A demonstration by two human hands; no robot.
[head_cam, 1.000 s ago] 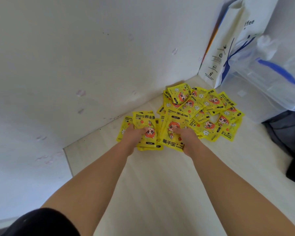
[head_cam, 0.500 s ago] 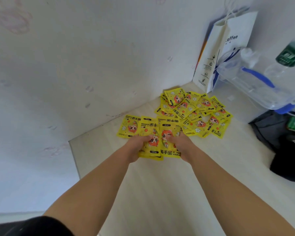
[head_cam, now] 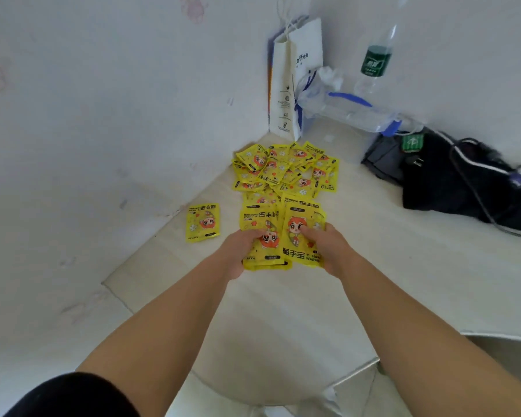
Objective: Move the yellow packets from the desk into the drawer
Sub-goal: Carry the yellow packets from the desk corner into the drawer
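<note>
Your left hand (head_cam: 237, 254) and right hand (head_cam: 331, 251) hold a small stack of yellow packets (head_cam: 271, 224) between them, fingers (head_cam: 309, 233) pinching its sides. Just beyond your fingers the main pile (head_cam: 286, 170) lies on the counter (head_cam: 388, 266), and a lone packet (head_cam: 203, 222) sits to their left. No drawer is plainly visible, so I judge that most of the job remains.

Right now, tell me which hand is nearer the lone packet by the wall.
Left. The left hand is just right of the lone packet; the right hand is farther right.
</note>
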